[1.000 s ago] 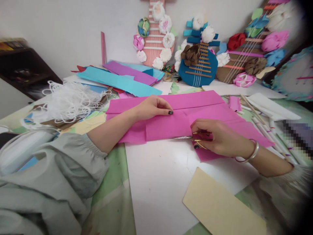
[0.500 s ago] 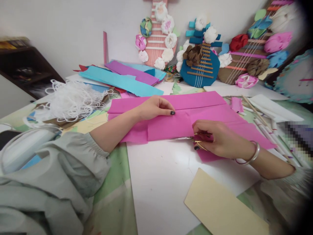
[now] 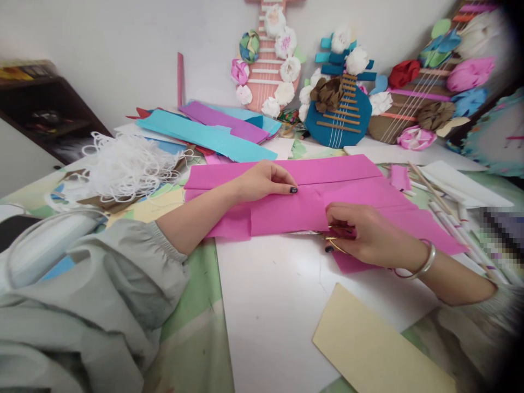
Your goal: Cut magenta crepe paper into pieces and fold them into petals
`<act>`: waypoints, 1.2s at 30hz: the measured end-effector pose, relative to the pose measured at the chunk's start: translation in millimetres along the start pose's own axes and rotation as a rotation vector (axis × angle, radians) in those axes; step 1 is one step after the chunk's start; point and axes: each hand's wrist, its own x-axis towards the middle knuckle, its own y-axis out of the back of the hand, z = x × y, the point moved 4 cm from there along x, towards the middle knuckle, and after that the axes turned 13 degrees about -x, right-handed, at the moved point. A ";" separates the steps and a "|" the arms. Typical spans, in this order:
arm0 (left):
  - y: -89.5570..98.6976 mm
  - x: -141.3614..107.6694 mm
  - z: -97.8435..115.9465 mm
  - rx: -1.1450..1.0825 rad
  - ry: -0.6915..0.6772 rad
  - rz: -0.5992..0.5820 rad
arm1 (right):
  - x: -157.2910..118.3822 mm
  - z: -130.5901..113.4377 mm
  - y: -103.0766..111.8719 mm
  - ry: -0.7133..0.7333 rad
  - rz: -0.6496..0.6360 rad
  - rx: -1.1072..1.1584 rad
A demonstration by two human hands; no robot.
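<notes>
Bright pink paper (image 3: 286, 215), folded in layers, spreads across the middle of the table. My left hand (image 3: 266, 180) pinches its upper part between thumb and fingers. Gold-handled scissors (image 3: 340, 245) sit in my right hand (image 3: 362, 232), their handles looped around my fingers. The blades lie mostly under the lower edge of the paper, with a thin strip of metal showing. Beneath all this is a white board (image 3: 270, 305). How far apart the blades are is hidden.
A cream card (image 3: 376, 338) lies at the front right. White string (image 3: 126, 169) is heaped at the left, near blue paper strips (image 3: 200, 134). Paper sticks (image 3: 458, 229) lie at the right. Decorated paper instruments (image 3: 338, 120) lean against the back wall.
The whole view has shifted slightly to the right and down. Both hands keep nearly the same hold on the paper and the scissors.
</notes>
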 end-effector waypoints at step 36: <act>-0.7 -0.3 -0.3 -0.100 -0.022 0.018 | 6.0 -7.9 -0.7 -0.055 -0.008 0.043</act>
